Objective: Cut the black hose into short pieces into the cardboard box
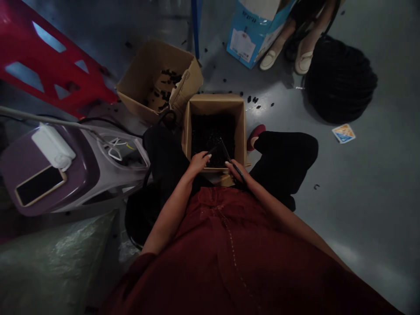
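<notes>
Leftmost, a red plastic frame (62, 61) with cut-out openings slants across the upper corner, and below it stands a stool with a purple top (78, 175). On that top lie a phone (41, 186), screen dark, and a white device (52, 144) just beside it. Nearer the wearer, a large translucent plastic bag (55, 258) fills the lower corner.

Next comes a tilted cardboard box (139, 74), open, with scattered black bits (167, 96) on its bottom. Close against it on the right, between the wearer's dark-trousered legs, sits a second carton (215, 105) — upright, open, its inside covered with a mass of small black pieces (210, 131). The left hand (199, 162) reaches over this carton's near left corner, thumb and fingers pinched on a slim black piece (211, 152). Just to its right, the right hand (236, 169) is closed around a slender dark tool (225, 151), whose tip points up and leftward over the black pieces; its exact kind is too dim to tell.

Beside the carton shows a red shoe (256, 135). Farther up are a blue box (243, 39) and another person's pale shoes (304, 62) — next to them a bulky black bundle (341, 78), with a printed card (344, 133) on the grey floor (370, 197) below.
</notes>
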### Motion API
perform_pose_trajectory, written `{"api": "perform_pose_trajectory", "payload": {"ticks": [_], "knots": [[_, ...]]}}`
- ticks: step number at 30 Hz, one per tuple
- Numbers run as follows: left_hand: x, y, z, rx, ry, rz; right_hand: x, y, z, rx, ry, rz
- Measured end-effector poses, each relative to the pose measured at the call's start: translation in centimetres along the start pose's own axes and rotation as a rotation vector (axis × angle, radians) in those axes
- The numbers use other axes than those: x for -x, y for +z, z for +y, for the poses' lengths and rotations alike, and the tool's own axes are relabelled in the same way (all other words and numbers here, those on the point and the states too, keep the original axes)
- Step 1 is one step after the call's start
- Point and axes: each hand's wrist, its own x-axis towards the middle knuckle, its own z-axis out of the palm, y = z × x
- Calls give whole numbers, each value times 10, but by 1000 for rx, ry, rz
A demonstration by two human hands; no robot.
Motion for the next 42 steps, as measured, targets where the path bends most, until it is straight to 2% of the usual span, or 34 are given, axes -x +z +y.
{"api": "perform_pose_trajectory", "payload": {"ticks": [4,10,14,18,31,42], "knots": [[-2,-3,0,64,-29,21,10,-5,-10,-45,36,-80],[-3,-7,-1,95,-43,59,19,-6,-19,2,75,-95],[-2,-6,-1,94,-34,61,17,-3,-19,77,51,-115],[-1,-3,0,80,-1,15,14,-2,-21,153,7,-131],[5,-6,7,3,95,-121,11,-2,-24,184,-7,-102],[4,0,6,-89,102,-99,13,0,-13,261,-50,-48]]}}
